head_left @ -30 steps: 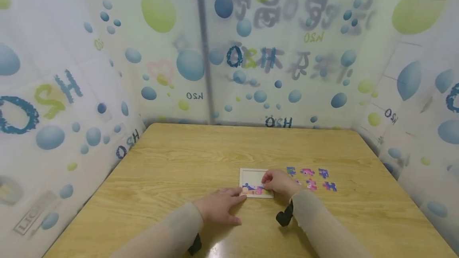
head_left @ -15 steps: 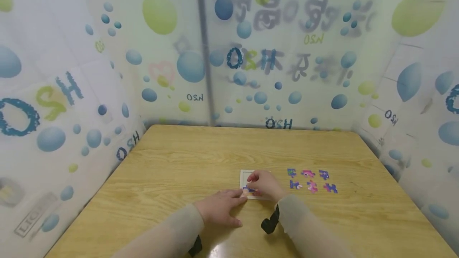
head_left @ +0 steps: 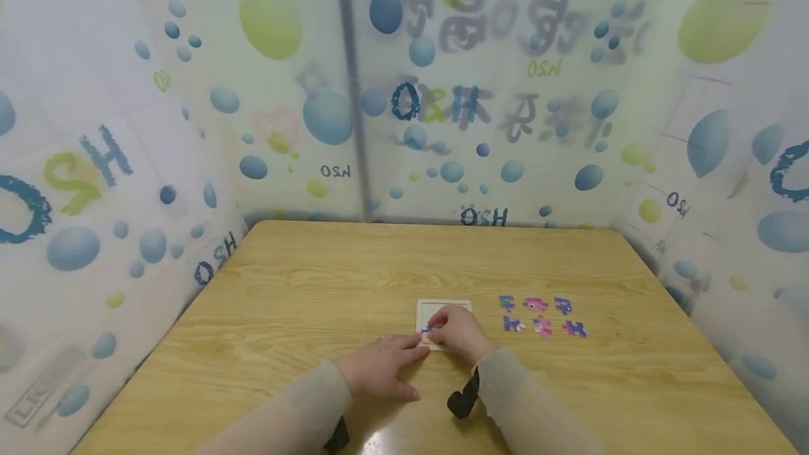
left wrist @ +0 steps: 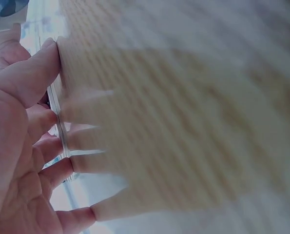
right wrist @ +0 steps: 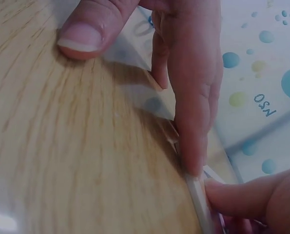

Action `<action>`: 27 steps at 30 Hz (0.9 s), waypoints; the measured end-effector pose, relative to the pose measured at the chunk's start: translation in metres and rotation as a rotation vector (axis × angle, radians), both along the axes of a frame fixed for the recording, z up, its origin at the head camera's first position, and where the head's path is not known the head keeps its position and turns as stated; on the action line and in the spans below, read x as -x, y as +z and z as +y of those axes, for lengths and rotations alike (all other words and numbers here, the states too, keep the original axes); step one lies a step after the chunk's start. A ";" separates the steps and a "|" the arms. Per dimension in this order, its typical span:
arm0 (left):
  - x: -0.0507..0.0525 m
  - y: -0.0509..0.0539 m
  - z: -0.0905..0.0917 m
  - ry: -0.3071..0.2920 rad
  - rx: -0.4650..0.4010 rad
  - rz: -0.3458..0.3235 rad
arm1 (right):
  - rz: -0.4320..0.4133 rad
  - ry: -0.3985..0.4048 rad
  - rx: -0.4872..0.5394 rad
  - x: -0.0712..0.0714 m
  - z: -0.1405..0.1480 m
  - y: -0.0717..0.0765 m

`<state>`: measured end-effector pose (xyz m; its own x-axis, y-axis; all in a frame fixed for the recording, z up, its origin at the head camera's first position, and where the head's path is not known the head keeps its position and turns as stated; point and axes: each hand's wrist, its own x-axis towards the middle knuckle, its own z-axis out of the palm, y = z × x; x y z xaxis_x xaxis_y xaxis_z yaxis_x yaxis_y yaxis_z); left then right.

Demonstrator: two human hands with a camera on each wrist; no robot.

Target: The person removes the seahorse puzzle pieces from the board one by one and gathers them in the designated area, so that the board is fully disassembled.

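A white puzzle tray (head_left: 444, 300) lies on the table, with blue jigsaw pieces (head_left: 426, 333) partly visible in its near row. My right hand (head_left: 463, 332) is bent over the tray, thumb and index finger at the pieces at its near left. It hides most of that row, and whether it pinches or presses a piece is unclear. My left hand (head_left: 381, 365) lies flat with fingers spread, fingertips at the tray's near left corner. In the right wrist view, a left finger (right wrist: 193, 141) touches the tray's edge (right wrist: 197, 197), and the right thumb (right wrist: 247, 199) is beside it.
Several loose jigsaw pieces (head_left: 542, 326) lie in two rows to the right of the tray. The wooden table (head_left: 303, 265) is bounded by a patterned curtain (head_left: 291, 188) at the back and sides. Black wrist straps (head_left: 463, 397) are worn on both arms.
My right hand has moved left across the tray, from its right side to the near left pieces. The left hand stays at the corner. The view has shifted slightly.
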<state>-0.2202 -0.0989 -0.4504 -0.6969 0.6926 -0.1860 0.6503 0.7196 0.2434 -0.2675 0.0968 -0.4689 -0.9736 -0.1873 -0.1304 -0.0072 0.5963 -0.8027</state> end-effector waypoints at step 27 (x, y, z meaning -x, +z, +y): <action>0.000 0.000 0.002 0.022 0.025 -0.005 | -0.030 0.024 0.080 0.005 0.001 -0.005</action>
